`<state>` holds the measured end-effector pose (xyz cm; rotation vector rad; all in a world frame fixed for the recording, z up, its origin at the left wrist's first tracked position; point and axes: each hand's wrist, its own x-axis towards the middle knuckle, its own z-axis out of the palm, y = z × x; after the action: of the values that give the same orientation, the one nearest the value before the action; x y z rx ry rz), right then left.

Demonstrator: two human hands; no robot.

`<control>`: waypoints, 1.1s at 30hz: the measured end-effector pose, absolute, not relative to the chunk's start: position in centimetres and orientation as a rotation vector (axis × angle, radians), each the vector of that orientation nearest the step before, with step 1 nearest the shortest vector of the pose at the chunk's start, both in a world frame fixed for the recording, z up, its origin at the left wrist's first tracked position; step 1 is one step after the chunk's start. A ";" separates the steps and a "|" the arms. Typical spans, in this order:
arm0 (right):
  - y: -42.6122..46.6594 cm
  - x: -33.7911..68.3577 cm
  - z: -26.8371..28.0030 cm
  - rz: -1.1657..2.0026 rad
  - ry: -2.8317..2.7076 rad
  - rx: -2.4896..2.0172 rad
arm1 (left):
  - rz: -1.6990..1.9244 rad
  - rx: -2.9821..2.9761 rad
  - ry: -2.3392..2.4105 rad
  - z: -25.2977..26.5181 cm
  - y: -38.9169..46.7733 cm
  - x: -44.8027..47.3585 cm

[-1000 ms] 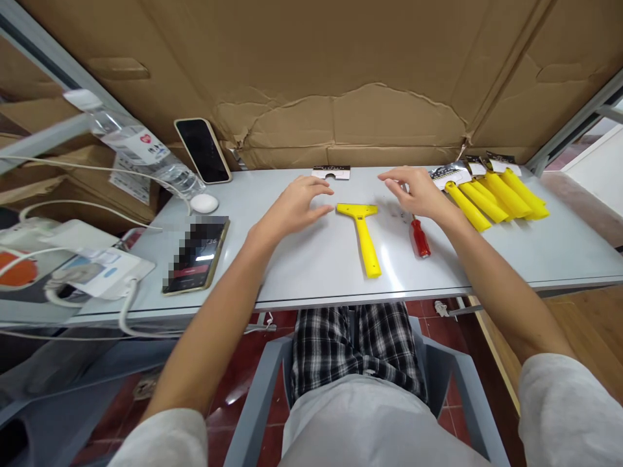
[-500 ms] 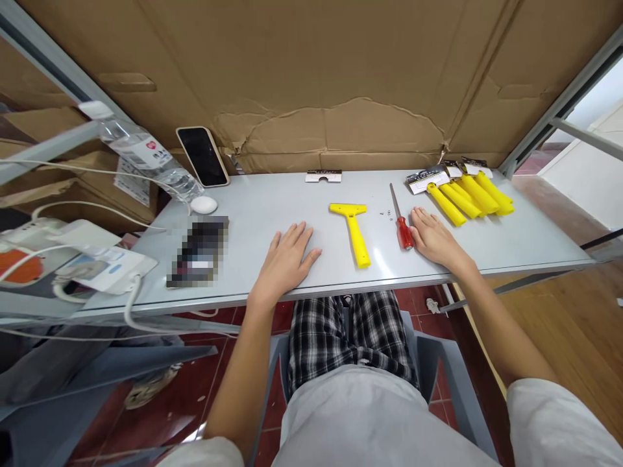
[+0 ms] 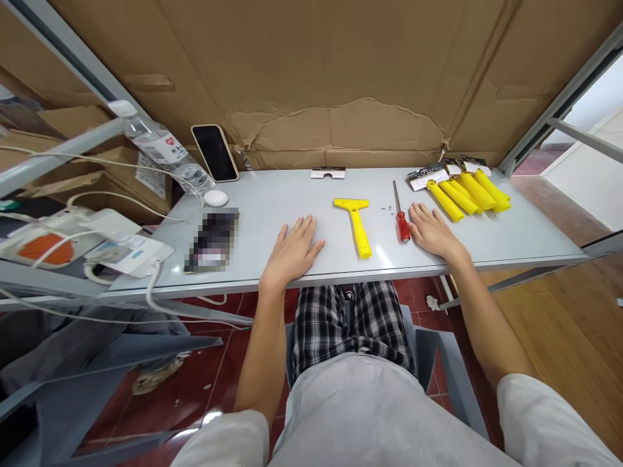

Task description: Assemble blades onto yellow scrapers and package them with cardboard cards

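Note:
My left hand [image 3: 293,251] lies flat on the grey tabletop [image 3: 272,201], fingers stretched out and holding nothing. To its right, apart from it, is a yellow scraper [image 3: 357,227] with a wide T-shaped head turned away from me. My right hand [image 3: 431,231] also rests flat, its thumb side close beside the red handle of a screwdriver [image 3: 402,224]; whether they touch I cannot tell. Several tiny metal pieces [image 3: 390,209], perhaps screws, lie between scraper and screwdriver. Right of my right hand lie several yellow handles [image 3: 467,192] with black-and-white card labels [image 3: 428,176].
A small card [image 3: 328,172] lies near the cardboard backing [image 3: 341,71]. On the left are a phone [image 3: 215,153] leaning upright, a water bottle [image 3: 165,148], a white oval object [image 3: 215,198], a blurred-out dark object [image 3: 212,240], and white cables with a power strip [image 3: 48,243].
The camera view has shifted slightly, so the whole scene sits a little differently. Both hands remain flat on the table, and the tools have not moved.

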<state>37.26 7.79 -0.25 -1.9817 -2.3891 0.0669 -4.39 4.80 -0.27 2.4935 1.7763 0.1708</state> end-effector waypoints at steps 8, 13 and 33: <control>7.9 37.2 -0.1 0.049 -2.427 -2.016 | 0.103 2.471 1.770 0.1 4.7 -4.1; 7.8 37.0 0.0 0.073 -2.416 -2.013 | 0.151 2.479 1.767 -0.1 4.6 -4.1; 7.8 37.2 -0.3 0.069 -2.402 -1.986 | 0.211 2.496 1.767 -0.6 4.7 -4.2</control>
<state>37.18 7.84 -0.25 -1.9855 -2.4016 0.0688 -4.21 4.66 -0.57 2.4962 1.7673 0.2108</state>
